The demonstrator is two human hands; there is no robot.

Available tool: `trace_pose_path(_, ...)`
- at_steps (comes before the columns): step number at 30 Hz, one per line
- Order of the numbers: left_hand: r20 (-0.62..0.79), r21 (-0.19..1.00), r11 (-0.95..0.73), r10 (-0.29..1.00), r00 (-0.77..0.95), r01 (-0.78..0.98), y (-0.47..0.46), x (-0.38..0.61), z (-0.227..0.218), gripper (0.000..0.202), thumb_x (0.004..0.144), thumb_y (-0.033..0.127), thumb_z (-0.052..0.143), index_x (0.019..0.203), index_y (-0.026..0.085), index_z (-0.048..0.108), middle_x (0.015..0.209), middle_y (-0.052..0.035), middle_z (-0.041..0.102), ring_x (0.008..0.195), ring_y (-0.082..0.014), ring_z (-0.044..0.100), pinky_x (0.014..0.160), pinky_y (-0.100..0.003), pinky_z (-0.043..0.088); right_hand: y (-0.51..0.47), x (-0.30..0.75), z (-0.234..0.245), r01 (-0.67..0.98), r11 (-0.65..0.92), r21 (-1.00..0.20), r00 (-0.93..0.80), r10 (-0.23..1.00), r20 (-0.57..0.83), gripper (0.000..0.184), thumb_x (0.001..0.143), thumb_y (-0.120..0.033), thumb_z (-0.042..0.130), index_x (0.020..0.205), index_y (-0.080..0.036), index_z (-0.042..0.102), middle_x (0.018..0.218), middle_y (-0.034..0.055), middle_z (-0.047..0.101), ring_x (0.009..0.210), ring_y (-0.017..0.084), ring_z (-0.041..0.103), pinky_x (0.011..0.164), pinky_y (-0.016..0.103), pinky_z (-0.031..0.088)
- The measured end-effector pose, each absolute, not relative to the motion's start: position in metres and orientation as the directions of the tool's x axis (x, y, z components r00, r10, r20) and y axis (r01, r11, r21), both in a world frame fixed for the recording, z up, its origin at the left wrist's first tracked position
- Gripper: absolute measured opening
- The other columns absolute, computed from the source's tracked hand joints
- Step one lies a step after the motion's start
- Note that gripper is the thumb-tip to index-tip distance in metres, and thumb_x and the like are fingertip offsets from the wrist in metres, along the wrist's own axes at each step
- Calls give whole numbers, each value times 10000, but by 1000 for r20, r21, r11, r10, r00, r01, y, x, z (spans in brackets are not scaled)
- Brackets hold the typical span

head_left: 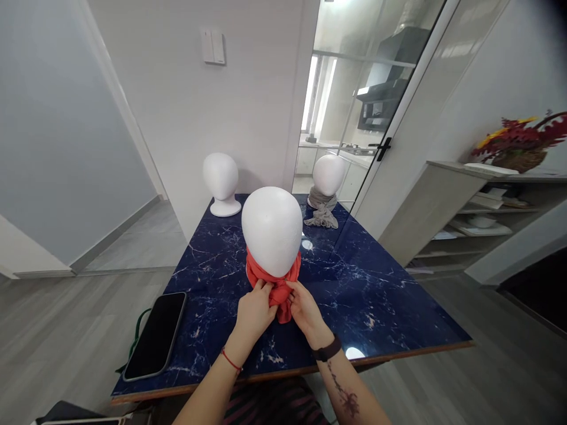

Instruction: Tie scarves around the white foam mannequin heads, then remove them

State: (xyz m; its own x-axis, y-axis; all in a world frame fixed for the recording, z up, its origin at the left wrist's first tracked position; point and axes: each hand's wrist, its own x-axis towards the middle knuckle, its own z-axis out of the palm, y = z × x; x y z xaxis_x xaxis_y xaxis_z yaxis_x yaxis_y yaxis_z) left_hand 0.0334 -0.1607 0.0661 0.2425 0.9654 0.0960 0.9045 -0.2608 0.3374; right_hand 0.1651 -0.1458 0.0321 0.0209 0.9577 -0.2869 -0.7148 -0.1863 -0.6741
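Observation:
A white foam mannequin head (272,227) stands upright near the middle of the table, with a red scarf (283,313) wrapped around its neck and gathered in a knot at the front. My left hand (257,310) grips the scarf on the left of the knot, thumb and fingers closed on the cloth. On the right of the knot my right hand (305,307) pinches another part of the same scarf. The scarf's short end hangs between the hands. Some fingertips are hidden in the folds.
A blue marble-patterned table (367,283) bears a bare foam head (220,177) at back left and another foam head (329,174) with a grey scarf (323,206) at back right. A phone (157,333) lies near the left edge. Shelves (482,218) stand to the right.

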Motion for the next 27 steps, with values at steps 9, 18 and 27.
trace_pose_path(9, 152, 449, -455, 887, 435, 769, -161, 33, 66, 561, 804, 135, 467, 1342, 267, 382, 1286, -44, 561, 1009, -208, 614, 836, -303, 468, -144, 176, 35, -689, -195, -698, -7, 965, -263, 235, 634, -168, 709, 860, -197, 653, 837, -5, 701, 679, 124, 617, 651, 234, 484)
trace_pose_path(18, 56, 612, -305, 937, 344, 730, -150, 35, 60, 467, 721, 317, 649, 1150, 168, 542, 1141, -118, 631, 1011, -297, 602, 832, -374, 458, -140, 176, 47, -799, -260, -542, -143, 958, -249, 138, 644, -163, 542, 743, -197, 632, 779, -13, 684, 692, 131, 601, 720, 258, 482)
trace_pose_path(27, 66, 977, -110, 970, 233, 181, -147, 34, 53, 300, 881, 345, 420, 988, 142, 613, 1009, -89, 678, 950, -202, 615, 894, -333, 444, -127, 175, 50, -572, -241, -784, -61, 966, -252, 165, 633, -302, 708, 723, -176, 650, 731, -6, 667, 649, 127, 560, 629, 241, 417)
